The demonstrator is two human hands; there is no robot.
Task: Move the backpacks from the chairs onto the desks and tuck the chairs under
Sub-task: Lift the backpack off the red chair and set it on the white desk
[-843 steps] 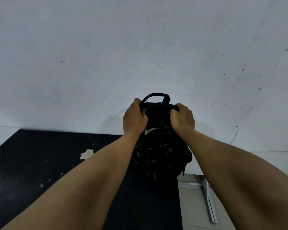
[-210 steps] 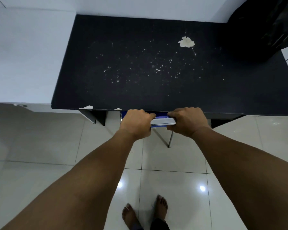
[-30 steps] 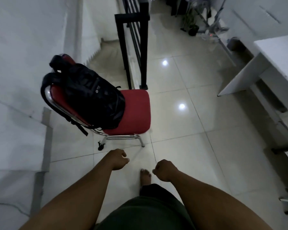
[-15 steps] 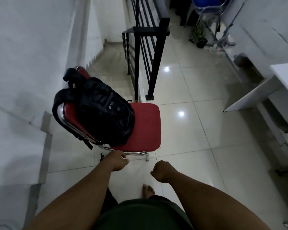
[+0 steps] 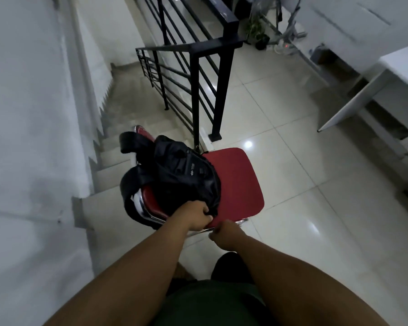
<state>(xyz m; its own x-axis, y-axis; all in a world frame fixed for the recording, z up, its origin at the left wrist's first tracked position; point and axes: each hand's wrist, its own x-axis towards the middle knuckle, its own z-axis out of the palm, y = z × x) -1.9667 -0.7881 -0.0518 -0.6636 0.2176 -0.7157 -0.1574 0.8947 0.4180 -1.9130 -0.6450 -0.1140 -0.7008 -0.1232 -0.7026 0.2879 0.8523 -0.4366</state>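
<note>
From the head view, your left hand [image 5: 196,216] is pinching the bottom edge of the backpack [image 5: 179,175], which is lying on the red chair [image 5: 238,182] beside the railing [image 5: 198,74]. Your right hand [image 5: 225,234] is curling into a fist, holding nothing, just beside the chair's front edge.

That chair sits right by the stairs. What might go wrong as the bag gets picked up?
The left hand grips only the backpack's lower corner, so it may slip or swing. A strap loops round the backrest of the red chair and might snag, tugging the chair towards the stairs just behind it.
</note>
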